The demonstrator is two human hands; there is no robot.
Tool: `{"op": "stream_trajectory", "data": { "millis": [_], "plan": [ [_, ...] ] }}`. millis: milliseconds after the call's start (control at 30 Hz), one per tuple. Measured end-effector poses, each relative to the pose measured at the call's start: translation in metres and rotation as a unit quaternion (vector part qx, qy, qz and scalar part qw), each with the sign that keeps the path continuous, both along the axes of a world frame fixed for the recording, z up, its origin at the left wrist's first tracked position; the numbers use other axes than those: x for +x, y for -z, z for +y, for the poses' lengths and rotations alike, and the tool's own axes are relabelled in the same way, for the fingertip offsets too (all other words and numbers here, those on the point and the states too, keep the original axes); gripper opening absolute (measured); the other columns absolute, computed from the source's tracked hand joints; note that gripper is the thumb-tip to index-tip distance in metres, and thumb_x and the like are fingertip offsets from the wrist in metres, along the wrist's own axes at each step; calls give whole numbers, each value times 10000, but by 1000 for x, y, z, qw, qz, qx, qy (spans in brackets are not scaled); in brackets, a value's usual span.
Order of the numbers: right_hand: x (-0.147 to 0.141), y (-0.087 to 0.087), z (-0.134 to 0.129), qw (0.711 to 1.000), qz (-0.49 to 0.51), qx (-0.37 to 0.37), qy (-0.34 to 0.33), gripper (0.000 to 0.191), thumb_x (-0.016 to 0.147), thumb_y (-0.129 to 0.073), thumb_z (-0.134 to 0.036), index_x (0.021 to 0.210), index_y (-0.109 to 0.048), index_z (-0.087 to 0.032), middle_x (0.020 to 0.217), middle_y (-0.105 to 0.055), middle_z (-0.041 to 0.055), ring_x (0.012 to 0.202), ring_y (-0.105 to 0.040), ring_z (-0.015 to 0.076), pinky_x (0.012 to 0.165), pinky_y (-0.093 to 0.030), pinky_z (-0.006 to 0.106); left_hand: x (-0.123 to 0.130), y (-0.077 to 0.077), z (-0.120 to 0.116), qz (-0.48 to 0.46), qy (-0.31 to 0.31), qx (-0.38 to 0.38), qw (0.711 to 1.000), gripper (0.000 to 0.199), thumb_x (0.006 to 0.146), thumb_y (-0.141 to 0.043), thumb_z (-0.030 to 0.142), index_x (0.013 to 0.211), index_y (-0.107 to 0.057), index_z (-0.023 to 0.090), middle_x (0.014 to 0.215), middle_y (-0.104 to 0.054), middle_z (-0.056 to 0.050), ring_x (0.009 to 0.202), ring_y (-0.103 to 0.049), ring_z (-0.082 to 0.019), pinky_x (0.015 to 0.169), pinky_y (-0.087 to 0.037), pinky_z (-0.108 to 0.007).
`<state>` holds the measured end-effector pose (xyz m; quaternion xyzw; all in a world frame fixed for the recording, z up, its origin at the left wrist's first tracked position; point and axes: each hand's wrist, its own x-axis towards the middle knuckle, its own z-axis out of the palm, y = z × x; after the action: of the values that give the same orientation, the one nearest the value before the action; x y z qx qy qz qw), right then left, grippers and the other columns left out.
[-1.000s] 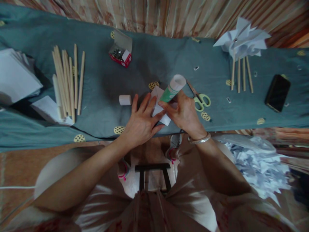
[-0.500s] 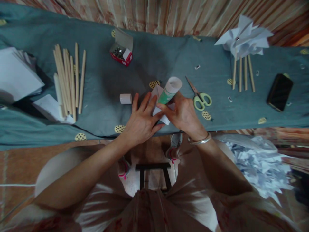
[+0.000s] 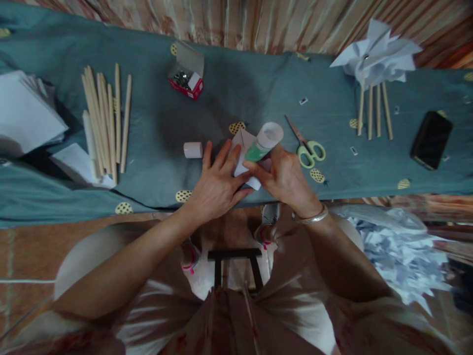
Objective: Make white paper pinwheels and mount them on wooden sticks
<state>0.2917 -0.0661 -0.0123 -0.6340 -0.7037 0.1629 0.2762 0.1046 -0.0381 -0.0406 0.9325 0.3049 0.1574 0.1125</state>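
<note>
Fingers spread, my left hand [image 3: 216,182] lies flat at the left side of a small folded white paper [image 3: 240,143] on the cloth. My right hand [image 3: 288,172] is wrapped round a green and white glue stick [image 3: 255,150], tilted with its wide end up and its lower end down at the paper; that lower end is hidden by my thumb. A white cap [image 3: 192,150] lies on its side just left of my left fingertips. To the right of my right hand rest green-handled scissors [image 3: 305,144], blades slightly apart.
An opened red box [image 3: 186,85] of small metal pieces stands at the back. Wooden sticks [image 3: 105,123] and stacked white paper [image 3: 27,111] lie left. Paper pinwheels [image 3: 379,56] and a black phone [image 3: 431,140] lie right. A bag of folded paper [image 3: 399,251] sits below the table.
My right hand and the glue stick have shifted slightly to the right over the paper. My left hand stays in place on it.
</note>
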Motion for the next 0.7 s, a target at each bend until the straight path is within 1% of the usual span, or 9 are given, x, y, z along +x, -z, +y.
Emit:
{"op": "stream_trajectory", "data": {
  "millis": [133,300,433,533,700],
  "plan": [
    [1,-1,-1,1000,13,-3,2,362,920,-544,-566,946,-539,-205,778,-659,55,742,-654,227,622,-491,324,0,0,0,0,0,1,1000,429,931,-557,517,1307,-608,318,1572,-403,-78,1476,-285,-382,1171,-127,-714],
    [5,2,-2,1000,13,1,5,355,917,-547,-558,924,-548,-203,794,-657,53,731,-644,217,642,-497,328,-1,1,0,-5,3,4,1000,454,939,-546,510,1357,-565,334,1570,-403,-85,1480,-273,-385,1159,-132,-728],
    [10,6,-3,1000,6,1,10,340,908,-568,-529,965,-568,-194,815,-664,57,731,-640,211,645,-499,322,-1,2,0,-5,6,2,1000,462,934,-559,505,1368,-555,346,1586,-378,-79,1481,-268,-393,1160,-120,-726],
    [11,9,-3,1000,5,1,20,343,897,-584,-518,997,-583,-190,794,-659,47,696,-624,201,636,-498,323,-1,2,0,-2,3,4,1000,476,928,-570,508,1377,-546,350,1591,-369,-77,1481,-264,-397,1160,-112,-725],
    [12,13,-4,999,24,-3,43,344,878,-599,-541,939,-589,-203,738,-642,24,653,-583,180,627,-490,321,0,1,0,4,3,11,1000,484,941,-530,527,1391,-530,348,1570,-396,-100,1479,-269,-398,1149,-127,-733]
  ]
}}
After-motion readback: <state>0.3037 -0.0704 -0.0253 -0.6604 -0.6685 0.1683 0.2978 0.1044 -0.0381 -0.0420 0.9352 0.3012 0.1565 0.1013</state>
